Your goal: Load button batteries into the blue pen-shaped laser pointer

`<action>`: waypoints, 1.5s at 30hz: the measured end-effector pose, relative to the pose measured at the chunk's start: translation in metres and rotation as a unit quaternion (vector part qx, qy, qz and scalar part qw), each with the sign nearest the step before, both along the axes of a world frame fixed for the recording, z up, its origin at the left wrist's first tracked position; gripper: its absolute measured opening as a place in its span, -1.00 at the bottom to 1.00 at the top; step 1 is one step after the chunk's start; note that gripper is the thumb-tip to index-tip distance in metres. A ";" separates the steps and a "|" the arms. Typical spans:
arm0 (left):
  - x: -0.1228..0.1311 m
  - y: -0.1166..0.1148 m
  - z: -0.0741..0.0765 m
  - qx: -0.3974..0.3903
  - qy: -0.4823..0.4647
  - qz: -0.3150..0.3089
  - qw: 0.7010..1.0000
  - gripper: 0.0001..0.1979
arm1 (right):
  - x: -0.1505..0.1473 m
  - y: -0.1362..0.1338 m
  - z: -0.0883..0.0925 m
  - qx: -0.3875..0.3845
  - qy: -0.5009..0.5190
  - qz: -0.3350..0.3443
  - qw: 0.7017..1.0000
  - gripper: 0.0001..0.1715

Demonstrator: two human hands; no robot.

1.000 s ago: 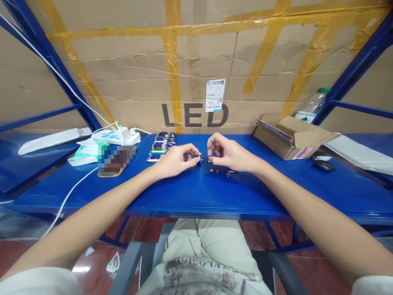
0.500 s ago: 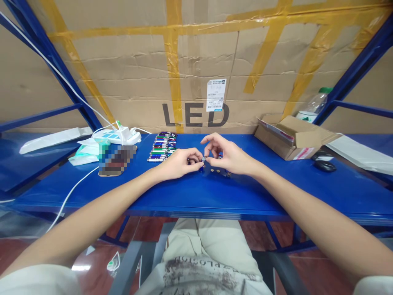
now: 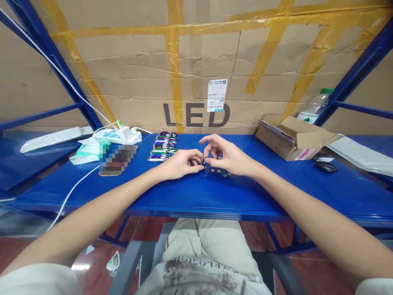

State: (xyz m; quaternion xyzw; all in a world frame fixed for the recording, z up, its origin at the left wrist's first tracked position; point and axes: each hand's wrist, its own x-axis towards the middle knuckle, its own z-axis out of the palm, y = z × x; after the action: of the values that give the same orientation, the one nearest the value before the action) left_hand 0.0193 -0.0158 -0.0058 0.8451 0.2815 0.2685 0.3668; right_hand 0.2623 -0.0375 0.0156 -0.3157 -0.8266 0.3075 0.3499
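Observation:
My left hand (image 3: 186, 164) is closed around a small blue flashlight (image 3: 204, 164), most of it hidden by the fingers. At the flashlight's upper end, the thumb and a finger of my right hand (image 3: 225, 155) pinch together; the other fingers are curled above. Below that hand, several small round button cells (image 3: 218, 171) lie on the blue table. To the left lies a row of metal mini flashlights (image 3: 159, 150) in silver, green, blue and red, with cords or rings at their right ends.
The blue table (image 3: 196, 196) backs onto a large taped cardboard sheet (image 3: 129, 82). A power strip (image 3: 113, 135), a tissue pack (image 3: 87, 151) and a pixelated object (image 3: 118, 160) lie left. On the right are an open carton (image 3: 291, 137), a black mouse (image 3: 325, 166) and a plastic bottle (image 3: 317, 104).
My right fingers have shifted slightly at the flashlight's upper end, where a silvery tip showed before. Both arms are almost in the same place.

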 end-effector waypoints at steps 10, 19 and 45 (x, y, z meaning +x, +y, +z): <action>0.000 -0.002 0.004 0.009 0.008 0.006 1.000 -0.75 | 0.000 0.000 0.000 -0.005 -0.002 -0.004 1.000 -0.40; -0.001 -0.001 0.003 0.016 0.008 0.007 1.000 -0.75 | 0.000 0.000 0.000 -0.005 0.000 -0.005 1.000 -0.39; -0.008 0.001 0.006 0.169 0.023 0.021 0.985 -0.85 | 0.017 0.006 0.013 -0.058 -0.243 0.003 0.968 -0.63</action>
State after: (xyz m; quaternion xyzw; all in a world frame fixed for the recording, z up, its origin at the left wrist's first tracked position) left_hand 0.0110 -0.0151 0.0007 0.8947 0.2585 0.3002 0.2063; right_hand 0.2793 -0.0315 0.0283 -0.3981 -0.8685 0.2704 0.1188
